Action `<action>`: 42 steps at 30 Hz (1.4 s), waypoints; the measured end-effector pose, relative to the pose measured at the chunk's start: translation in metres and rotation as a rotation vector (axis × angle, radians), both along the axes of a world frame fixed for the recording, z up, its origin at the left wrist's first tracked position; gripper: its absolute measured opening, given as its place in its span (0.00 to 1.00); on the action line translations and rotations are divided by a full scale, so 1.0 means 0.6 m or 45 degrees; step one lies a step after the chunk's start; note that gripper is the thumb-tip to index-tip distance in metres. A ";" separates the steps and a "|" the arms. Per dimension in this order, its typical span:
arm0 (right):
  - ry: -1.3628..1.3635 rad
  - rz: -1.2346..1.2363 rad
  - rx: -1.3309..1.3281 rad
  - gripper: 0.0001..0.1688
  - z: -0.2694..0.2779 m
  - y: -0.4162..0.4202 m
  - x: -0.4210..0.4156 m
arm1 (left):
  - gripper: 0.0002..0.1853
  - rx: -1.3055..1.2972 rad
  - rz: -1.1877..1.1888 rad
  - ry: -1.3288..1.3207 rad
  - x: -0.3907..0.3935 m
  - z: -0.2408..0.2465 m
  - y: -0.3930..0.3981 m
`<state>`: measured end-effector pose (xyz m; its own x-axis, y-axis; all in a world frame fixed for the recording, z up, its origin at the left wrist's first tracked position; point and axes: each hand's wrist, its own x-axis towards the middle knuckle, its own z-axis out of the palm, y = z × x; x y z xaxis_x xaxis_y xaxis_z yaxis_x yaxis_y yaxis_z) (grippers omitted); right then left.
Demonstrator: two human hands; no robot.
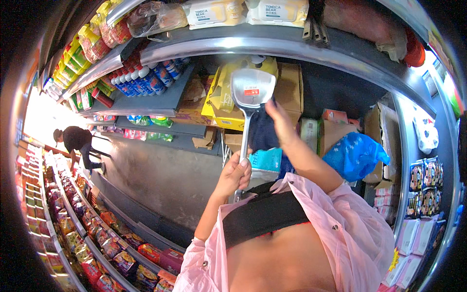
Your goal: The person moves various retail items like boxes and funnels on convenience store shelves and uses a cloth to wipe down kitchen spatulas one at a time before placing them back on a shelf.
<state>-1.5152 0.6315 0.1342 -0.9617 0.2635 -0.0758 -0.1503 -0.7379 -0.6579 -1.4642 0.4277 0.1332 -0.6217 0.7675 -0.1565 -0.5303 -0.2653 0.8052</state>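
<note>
My left hand (233, 173) is wrapped around the handle of a stainless-steel wok spatula (247, 126). The spatula stands upright before me, its broad blade at the top and a red-and-white sticker (251, 91) on the blade's face. Close to the blade's lower right edge, my right hand (281, 122) grips a dark blue cloth (263, 131). Part of the cloth hangs behind the spatula's handle. The fingers of my right hand are mostly hidden by the cloth and the blade.
Overhead, a metal-edged shelf (233, 45) carries packs of wet wipes (279, 12). Cardboard boxes (290, 87) and a blue plastic bag (355, 157) fill the space ahead. Bottles (147, 78) line shelves at left. Packaged goods (126, 261) flank the concrete aisle (160, 179), where a person (78, 140) bends over.
</note>
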 end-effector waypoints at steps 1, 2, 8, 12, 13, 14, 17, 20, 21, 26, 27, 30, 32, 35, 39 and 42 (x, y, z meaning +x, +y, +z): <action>0.115 -0.247 0.298 0.20 0.008 -0.027 -0.002 | 0.17 -0.035 -0.019 0.028 0.005 0.003 0.006; 0.186 -0.309 0.499 0.20 0.009 -0.025 -0.005 | 0.18 -0.069 -0.036 0.055 0.011 0.009 0.011; 0.153 -0.216 0.727 0.21 0.008 0.025 -0.034 | 0.18 -0.177 -0.149 0.096 -0.008 0.011 0.002; 0.035 -0.177 0.923 0.21 0.030 0.068 -0.042 | 0.18 -0.242 -0.176 0.179 -0.021 0.022 -0.019; -0.014 -0.169 0.937 0.21 0.043 0.078 -0.044 | 0.18 -0.264 -0.167 0.175 -0.019 0.022 -0.024; 0.048 -0.243 0.847 0.21 0.049 0.075 -0.050 | 0.17 -0.286 -0.160 0.171 -0.017 0.022 -0.029; -0.058 -0.486 1.114 0.23 0.031 0.101 -0.075 | 0.16 -0.334 -0.118 0.193 -0.021 0.022 -0.027; -0.096 -0.410 0.192 0.23 0.050 0.143 -0.085 | 0.14 -0.297 -0.070 0.125 -0.018 0.006 -0.035; -0.021 -0.264 -0.010 0.23 0.038 0.168 -0.088 | 0.13 -0.275 -0.060 0.098 -0.020 0.002 -0.039; -0.092 0.357 -0.397 0.28 0.037 0.031 -0.037 | 0.10 -0.137 0.104 0.074 -0.054 -0.031 0.006; -0.106 0.394 -0.400 0.27 0.036 0.007 -0.037 | 0.09 -0.105 0.107 0.095 -0.058 -0.041 0.019; -0.149 0.378 0.014 0.20 0.039 -0.019 -0.050 | 0.06 -0.173 0.173 0.146 -0.050 -0.043 0.054; -0.208 0.359 0.163 0.17 0.041 -0.033 -0.056 | 0.05 -0.154 0.200 0.189 -0.046 -0.044 0.071; -0.158 0.362 0.339 0.12 0.026 -0.042 -0.047 | 0.04 -0.178 0.234 0.159 -0.046 -0.043 0.089; 0.031 0.360 0.581 0.14 -0.010 -0.047 -0.013 | 0.03 -0.265 0.174 0.177 -0.065 -0.050 0.075; -0.032 0.486 0.599 0.13 -0.012 -0.020 0.000 | 0.16 -0.488 -0.085 0.575 -0.080 -0.062 0.062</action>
